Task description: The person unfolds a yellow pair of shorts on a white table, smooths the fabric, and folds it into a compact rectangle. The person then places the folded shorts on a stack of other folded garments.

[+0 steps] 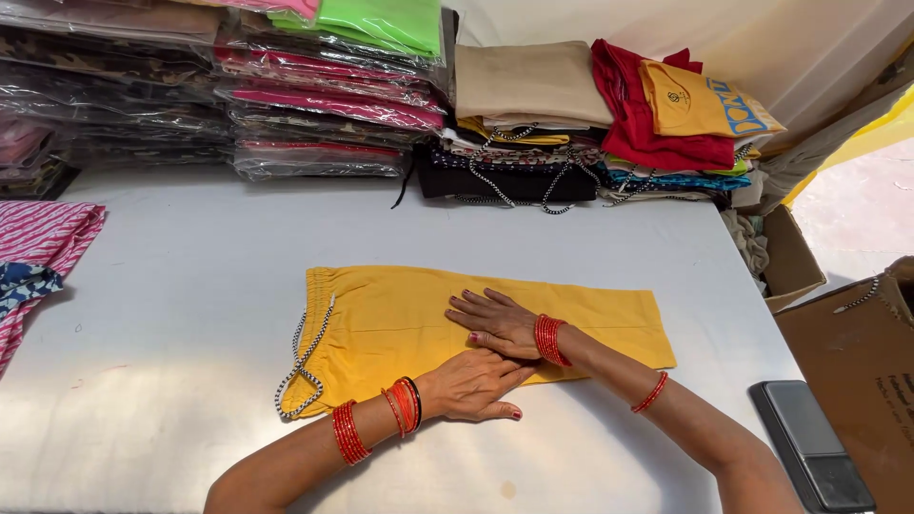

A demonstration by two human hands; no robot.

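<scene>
Yellow garment: a pair of yellow trousers (pixel 400 328) lies folded flat near the middle of the white table (pixel 171 314), waistband to the left, leg end to the right.
Drawcord: a black-and-white drawstring (pixel 307 360) hangs from the waistband and loops down along the garment's left edge.
Left hand: the left hand (pixel 473 385) rests palm down on the lower edge of the cloth, fingers stretched out and pointing right, gripping nothing; red bangles sit on that wrist and forearm.
Right hand: the right hand (pixel 497 324) lies flat on the middle of the fabric, fingers spread toward the left, also holding nothing. The two hands touch, the right one partly over the left fingertips.
Behind: stacks of bagged garments (pixel 324 105) stand along the back edge, with a pile of loose folded clothes (pixel 571 124) to their right.
Sides: striped pink cloth (pixel 43 238) lies at the left edge; a cardboard box (pixel 857 352) and a dark flat device (pixel 809 443) sit at the right.
Risk, creasing: as I judge it, pressing with both palms close together could push a ridge into the soft cloth.
Risk, cord: the loose loop might get trapped inside a fold, since it lies free beside the waistband.
Risk, slipping: on the smooth tabletop the folded layers may slide out of line under a sideways push.
</scene>
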